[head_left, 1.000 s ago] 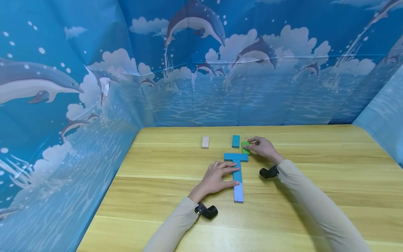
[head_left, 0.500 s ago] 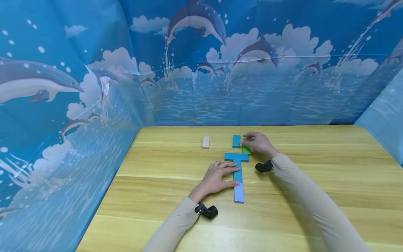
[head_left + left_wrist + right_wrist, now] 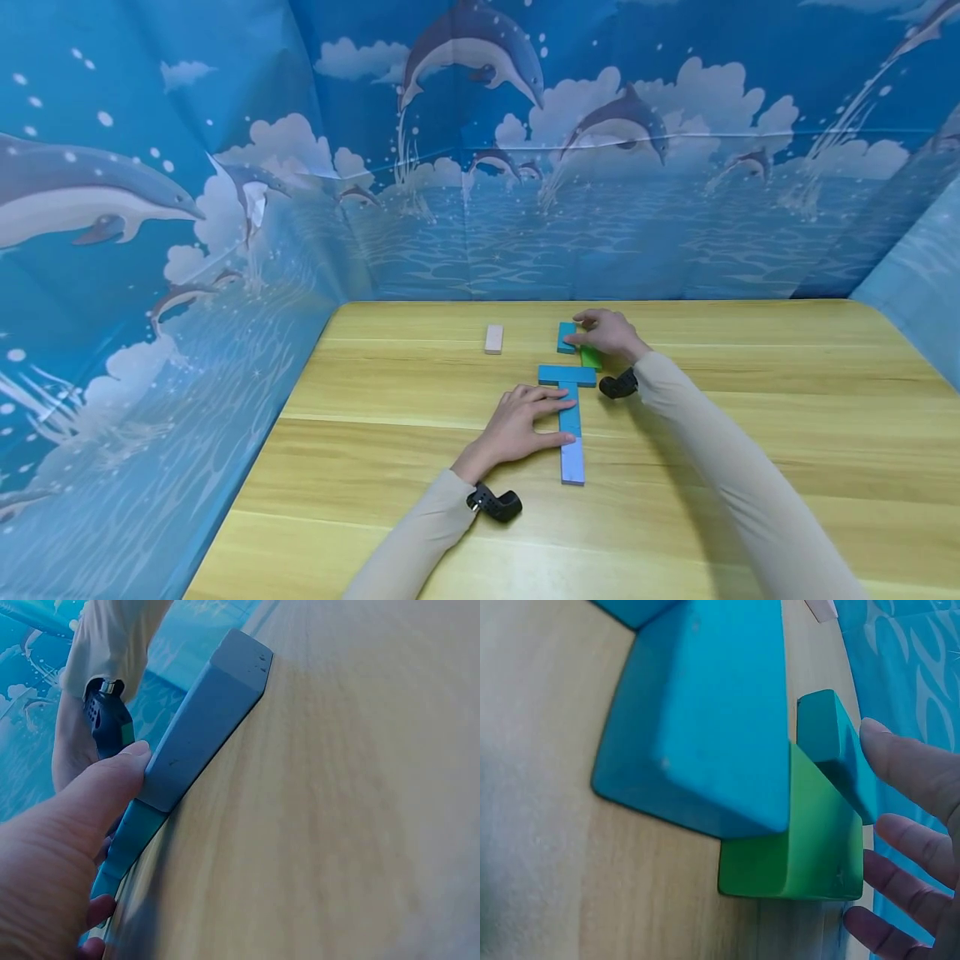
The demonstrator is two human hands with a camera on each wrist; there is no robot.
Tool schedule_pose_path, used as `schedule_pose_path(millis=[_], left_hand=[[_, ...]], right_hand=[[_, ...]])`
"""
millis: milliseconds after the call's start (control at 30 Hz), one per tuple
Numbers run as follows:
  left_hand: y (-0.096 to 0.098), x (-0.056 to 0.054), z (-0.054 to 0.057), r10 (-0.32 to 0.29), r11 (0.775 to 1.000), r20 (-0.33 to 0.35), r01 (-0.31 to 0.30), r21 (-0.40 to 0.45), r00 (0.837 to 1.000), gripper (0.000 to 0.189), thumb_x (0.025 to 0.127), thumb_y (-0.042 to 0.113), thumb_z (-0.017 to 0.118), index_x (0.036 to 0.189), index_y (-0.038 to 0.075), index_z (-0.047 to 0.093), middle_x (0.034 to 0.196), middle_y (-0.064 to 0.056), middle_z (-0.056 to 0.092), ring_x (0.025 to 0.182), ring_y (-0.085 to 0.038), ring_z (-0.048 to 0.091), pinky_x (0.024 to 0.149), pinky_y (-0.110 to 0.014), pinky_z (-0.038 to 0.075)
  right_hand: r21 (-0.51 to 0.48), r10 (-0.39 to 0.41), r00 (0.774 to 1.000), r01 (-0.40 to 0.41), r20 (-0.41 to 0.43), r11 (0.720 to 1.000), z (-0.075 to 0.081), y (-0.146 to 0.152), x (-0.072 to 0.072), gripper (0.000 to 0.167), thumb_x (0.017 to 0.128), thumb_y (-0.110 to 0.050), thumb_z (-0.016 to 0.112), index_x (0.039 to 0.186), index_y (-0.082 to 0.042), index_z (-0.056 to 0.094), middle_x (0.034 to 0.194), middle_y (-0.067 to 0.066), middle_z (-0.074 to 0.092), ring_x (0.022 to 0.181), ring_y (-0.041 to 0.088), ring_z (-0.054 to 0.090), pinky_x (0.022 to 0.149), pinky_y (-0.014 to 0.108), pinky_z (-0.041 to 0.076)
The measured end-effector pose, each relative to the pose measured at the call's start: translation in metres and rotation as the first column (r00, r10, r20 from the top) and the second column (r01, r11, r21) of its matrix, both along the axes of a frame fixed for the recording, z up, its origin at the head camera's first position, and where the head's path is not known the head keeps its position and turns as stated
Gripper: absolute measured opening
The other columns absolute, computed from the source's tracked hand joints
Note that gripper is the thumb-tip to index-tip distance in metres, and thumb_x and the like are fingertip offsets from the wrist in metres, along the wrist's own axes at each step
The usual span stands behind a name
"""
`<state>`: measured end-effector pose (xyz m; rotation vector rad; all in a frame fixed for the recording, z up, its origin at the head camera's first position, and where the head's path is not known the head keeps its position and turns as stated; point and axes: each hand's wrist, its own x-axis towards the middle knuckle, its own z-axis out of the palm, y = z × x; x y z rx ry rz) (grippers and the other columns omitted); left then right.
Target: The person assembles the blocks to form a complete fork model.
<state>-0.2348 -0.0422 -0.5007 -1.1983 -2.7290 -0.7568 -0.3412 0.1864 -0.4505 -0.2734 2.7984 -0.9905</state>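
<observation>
Blocks form a T on the table: a blue crossbar block [image 3: 553, 375], a blue stem block [image 3: 571, 421] and a lavender block [image 3: 572, 463] at the near end. My left hand [image 3: 512, 427] rests across the stem, its thumb touching the lavender block [image 3: 206, 724]. Behind the crossbar's right end lies a green block [image 3: 592, 359], apparently touching the crossbar [image 3: 716, 712] in the right wrist view. My right hand [image 3: 609, 335] is over the green block, thumb at a teal block [image 3: 564, 331], fingers spread beyond it. The teal block stays on the table.
A pale pink block [image 3: 493, 339] lies farther left near the back of the wooden table [image 3: 375, 483]. Blue dolphin-print sheets [image 3: 465, 225] hang behind the table and along its sides.
My right hand has left the green block and moved left and back to the teal block. My left hand keeps its place on the stem.
</observation>
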Motion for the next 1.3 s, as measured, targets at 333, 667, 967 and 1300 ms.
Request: schedule_pose_path(millis=[333, 667, 967, 1300], left_hand=[[0.000, -0.002, -0.002, 0.000, 1.000, -0.007, 0.000, 0.000, 1.000, 0.055, 0.088, 0.056, 0.058, 0.136, 0.030, 0.054, 0.141, 0.014, 0.043, 0.123, -0.015, 0.038, 0.090, -0.032, 0.034], [-0.001, -0.002, -0.004, -0.001, 1.000, -0.011, 0.001, 0.006, 1.000, 0.057, 0.087, 0.057, 0.058, 0.136, 0.030, 0.054, 0.141, 0.014, 0.044, 0.123, -0.014, 0.038, 0.091, -0.033, 0.033], [-0.001, 0.000, -0.003, -0.002, 1.000, 0.002, 0.002, 0.010, 1.000, 0.056, 0.087, 0.057, 0.058, 0.136, 0.030, 0.054, 0.141, 0.013, 0.044, 0.124, -0.015, 0.038, 0.091, -0.033, 0.034], [0.000, 0.000, -0.003, -0.007, 1.000, 0.007, 0.007, 0.012, 1.000, 0.057, 0.087, 0.057, 0.058, 0.136, 0.029, 0.054, 0.141, 0.013, 0.044, 0.124, -0.015, 0.037, 0.090, -0.033, 0.034]], right_hand=[[0.033, 0.005, 1.000, -0.005, -0.004, 0.999, -0.001, -0.002, -0.002, 0.055, 0.087, -0.037, 0.069, 0.129, -0.003, 0.057, 0.126, 0.022, 0.053, 0.116, 0.043, 0.038, 0.093, 0.062, 0.026], [0.056, 0.068, 0.997, -0.066, -0.029, 0.996, -0.002, -0.002, 0.001, 0.054, 0.086, -0.036, 0.070, 0.127, -0.002, 0.059, 0.125, 0.021, 0.054, 0.114, 0.043, 0.039, 0.091, 0.063, 0.028], [0.064, 0.083, 0.996, -0.081, -0.038, 0.995, -0.004, 0.000, 0.006, 0.054, 0.086, -0.038, 0.070, 0.127, -0.003, 0.059, 0.123, 0.020, 0.055, 0.113, 0.042, 0.038, 0.091, 0.063, 0.025], [0.088, 0.086, 0.995, -0.081, -0.051, 0.993, -0.005, 0.003, 0.010, 0.057, 0.085, -0.040, 0.070, 0.128, -0.005, 0.059, 0.130, 0.020, 0.049, 0.115, 0.042, 0.036, 0.090, 0.062, 0.026]])
